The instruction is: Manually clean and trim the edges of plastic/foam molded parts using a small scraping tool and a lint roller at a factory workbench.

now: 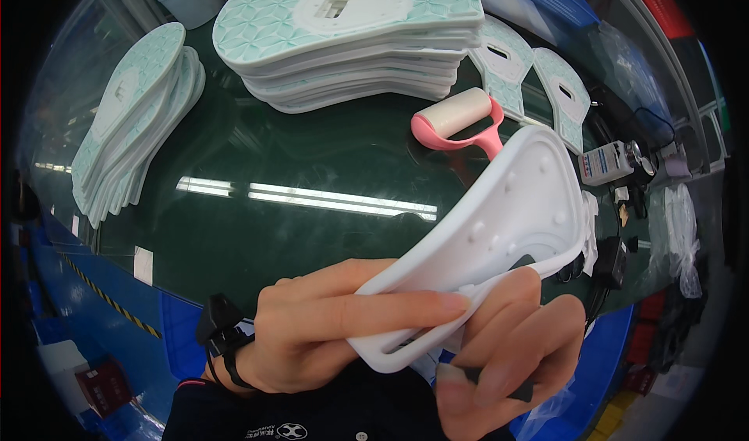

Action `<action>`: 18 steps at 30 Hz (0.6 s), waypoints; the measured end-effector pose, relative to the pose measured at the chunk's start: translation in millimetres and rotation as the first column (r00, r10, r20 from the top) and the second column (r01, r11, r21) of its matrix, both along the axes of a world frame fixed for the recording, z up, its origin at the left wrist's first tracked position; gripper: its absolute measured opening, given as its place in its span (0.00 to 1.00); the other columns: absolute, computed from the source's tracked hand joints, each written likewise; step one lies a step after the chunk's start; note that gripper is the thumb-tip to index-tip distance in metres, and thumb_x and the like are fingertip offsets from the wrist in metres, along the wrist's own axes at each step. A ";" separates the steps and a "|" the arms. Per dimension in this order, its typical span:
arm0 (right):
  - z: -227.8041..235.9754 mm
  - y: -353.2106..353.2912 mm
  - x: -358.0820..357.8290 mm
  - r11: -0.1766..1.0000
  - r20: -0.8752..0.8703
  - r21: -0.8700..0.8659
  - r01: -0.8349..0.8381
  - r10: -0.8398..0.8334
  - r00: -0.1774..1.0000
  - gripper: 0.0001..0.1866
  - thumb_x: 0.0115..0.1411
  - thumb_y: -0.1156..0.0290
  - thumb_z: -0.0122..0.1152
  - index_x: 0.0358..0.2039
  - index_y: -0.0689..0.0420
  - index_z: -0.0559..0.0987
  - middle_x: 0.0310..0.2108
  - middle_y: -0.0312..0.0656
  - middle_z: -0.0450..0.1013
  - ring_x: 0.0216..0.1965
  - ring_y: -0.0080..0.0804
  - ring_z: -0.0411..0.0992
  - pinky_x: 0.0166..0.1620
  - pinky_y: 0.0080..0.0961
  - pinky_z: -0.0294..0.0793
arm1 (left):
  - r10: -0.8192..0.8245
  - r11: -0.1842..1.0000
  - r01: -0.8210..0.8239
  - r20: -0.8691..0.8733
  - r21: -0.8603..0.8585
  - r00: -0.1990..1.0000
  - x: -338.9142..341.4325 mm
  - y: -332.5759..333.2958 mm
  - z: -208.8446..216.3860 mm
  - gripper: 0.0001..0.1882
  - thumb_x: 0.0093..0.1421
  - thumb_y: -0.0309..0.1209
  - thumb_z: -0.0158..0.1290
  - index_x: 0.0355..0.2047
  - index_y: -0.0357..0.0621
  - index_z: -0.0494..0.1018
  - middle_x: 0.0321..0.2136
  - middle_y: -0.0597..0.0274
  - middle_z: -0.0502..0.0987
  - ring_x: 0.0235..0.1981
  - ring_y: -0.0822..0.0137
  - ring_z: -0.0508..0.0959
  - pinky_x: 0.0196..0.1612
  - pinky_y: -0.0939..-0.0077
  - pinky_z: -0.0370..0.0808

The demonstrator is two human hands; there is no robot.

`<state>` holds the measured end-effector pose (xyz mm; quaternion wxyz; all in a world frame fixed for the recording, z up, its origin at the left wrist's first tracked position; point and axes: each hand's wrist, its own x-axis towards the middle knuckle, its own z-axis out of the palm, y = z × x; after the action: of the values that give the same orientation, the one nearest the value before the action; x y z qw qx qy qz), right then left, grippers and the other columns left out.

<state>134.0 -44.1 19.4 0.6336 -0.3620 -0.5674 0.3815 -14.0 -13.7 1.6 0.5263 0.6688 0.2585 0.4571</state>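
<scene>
My left hand (pixel 320 328) grips the narrow end of a white plastic shell (pixel 503 215), tilted up above the table's near edge. Its hollow inner side, with small round bumps and a raised rim, faces me. Close against the shell's lower edge, my right hand (pixel 519 340) is closed with curled fingers. A small dark grey flat piece (pixel 521 390) shows between those fingers; its kind cannot be made out. Just beyond the shell lies a sticky lint roller (pixel 456 117) with a pink handle and white roll, its handle end partly hidden by the shell.
On the dark green table (pixel 234 246) stands a tall stack of white and mint patterned panels (pixel 351 67). A smaller stack (pixel 129 121) leans at left. Two single panels (pixel 505 63) lie at back right. A white box (pixel 605 164), cables and plastic bags crowd the right edge.
</scene>
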 end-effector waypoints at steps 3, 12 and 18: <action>-2.0 2.5 1.8 0.996 0.112 0.070 -0.051 0.043 0.993 0.17 0.34 0.88 0.55 0.23 0.55 0.62 0.13 0.34 0.59 0.20 0.20 0.55 0.25 0.14 0.53 | 0.029 0.997 -0.025 -0.044 0.071 0.999 1.9 -1.8 4.2 0.17 0.49 0.17 0.50 0.40 0.41 0.74 0.41 0.50 0.71 0.38 0.59 0.76 0.41 0.77 0.73; -9.7 5.8 8.8 0.950 -0.164 0.154 0.272 -0.246 0.955 0.12 0.47 0.81 0.51 0.24 0.53 0.58 0.15 0.33 0.55 0.17 0.23 0.56 0.22 0.14 0.66 | 0.114 0.993 -0.115 0.022 0.038 0.993 -9.9 -7.4 -0.2 0.17 0.48 0.15 0.53 0.40 0.36 0.72 0.37 0.44 0.73 0.37 0.55 0.76 0.40 0.74 0.73; 1.9 10.8 22.7 0.989 -0.237 0.144 0.023 0.012 0.971 0.11 0.37 0.87 0.53 0.19 0.58 0.65 0.11 0.36 0.59 0.14 0.28 0.61 0.26 0.22 0.69 | -0.121 0.992 0.120 0.051 0.028 0.991 -23.2 -8.3 -0.5 0.23 0.47 0.17 0.55 0.46 0.41 0.68 0.45 0.39 0.67 0.44 0.50 0.72 0.45 0.70 0.69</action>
<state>156.7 -33.2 21.3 0.7228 -0.2682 -0.5127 0.3778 -37.2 -22.0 1.1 0.5514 0.6772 0.1980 0.4453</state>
